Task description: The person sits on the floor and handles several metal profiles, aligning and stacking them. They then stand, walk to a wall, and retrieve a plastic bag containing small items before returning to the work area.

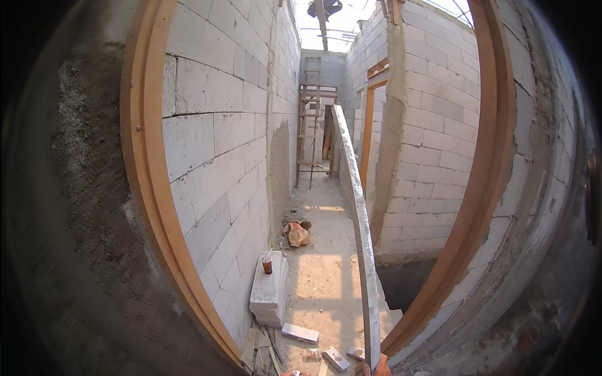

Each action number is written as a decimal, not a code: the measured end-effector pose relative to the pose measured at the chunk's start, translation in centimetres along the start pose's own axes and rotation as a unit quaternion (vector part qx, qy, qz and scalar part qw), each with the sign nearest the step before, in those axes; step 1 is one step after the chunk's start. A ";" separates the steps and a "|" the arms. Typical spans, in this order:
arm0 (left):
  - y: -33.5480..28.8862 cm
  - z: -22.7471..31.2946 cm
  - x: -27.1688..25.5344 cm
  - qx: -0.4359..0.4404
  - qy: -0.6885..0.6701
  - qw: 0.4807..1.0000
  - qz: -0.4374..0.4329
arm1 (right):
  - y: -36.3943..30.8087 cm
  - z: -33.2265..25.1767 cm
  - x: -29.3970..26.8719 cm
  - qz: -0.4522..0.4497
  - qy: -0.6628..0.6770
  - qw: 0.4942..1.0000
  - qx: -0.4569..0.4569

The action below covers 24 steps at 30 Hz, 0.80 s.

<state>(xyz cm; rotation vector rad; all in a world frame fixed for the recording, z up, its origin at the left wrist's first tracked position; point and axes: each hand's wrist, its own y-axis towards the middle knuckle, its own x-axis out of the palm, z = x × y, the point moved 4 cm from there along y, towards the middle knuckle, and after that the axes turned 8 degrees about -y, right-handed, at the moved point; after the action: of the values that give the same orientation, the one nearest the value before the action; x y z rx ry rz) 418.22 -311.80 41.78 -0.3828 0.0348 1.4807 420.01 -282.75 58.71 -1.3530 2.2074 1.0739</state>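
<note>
A long, straight metal bar (363,238), its surface speckled with grey-white residue, rises from the lower edge and stretches away down the corridor. My right hand (380,367) is wrapped round its near end, with fingertips showing on both sides. Only a sliver of my left hand (295,373) comes into the picture at the bottom, left of the bar. Its fingers are mostly cut off, so what it holds, if anything, is hidden. Near it lie a white block (300,333) and a smaller block piece (336,359) on the dusty floor.
A wooden door frame (145,125) surrounds the opening before me. White block walls (207,94) line a narrow corridor. Stacked blocks (266,294) carry a brown cup (268,266); a crumpled sack (296,234) lies beyond. Scaffolding (311,125) stands at the far end.
</note>
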 end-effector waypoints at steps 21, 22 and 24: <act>37.1 27.6 13.0 0.024 -0.080 0.947 -0.311 | 52.3 -2.5 12.0 -0.011 -0.057 0.998 0.001; 37.5 30.1 12.9 0.031 -0.055 0.945 -0.322 | 53.7 -1.9 12.6 -0.002 -0.058 0.998 0.001; 40.4 31.0 13.4 0.047 -0.014 0.948 -0.315 | 56.5 -1.4 14.6 0.011 -0.051 0.999 0.005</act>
<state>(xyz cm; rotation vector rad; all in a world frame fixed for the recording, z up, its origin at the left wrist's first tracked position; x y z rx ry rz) 373.81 -288.81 58.21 -0.2597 -0.0380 0.8471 364.03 -277.91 74.67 -1.2453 2.1558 1.1123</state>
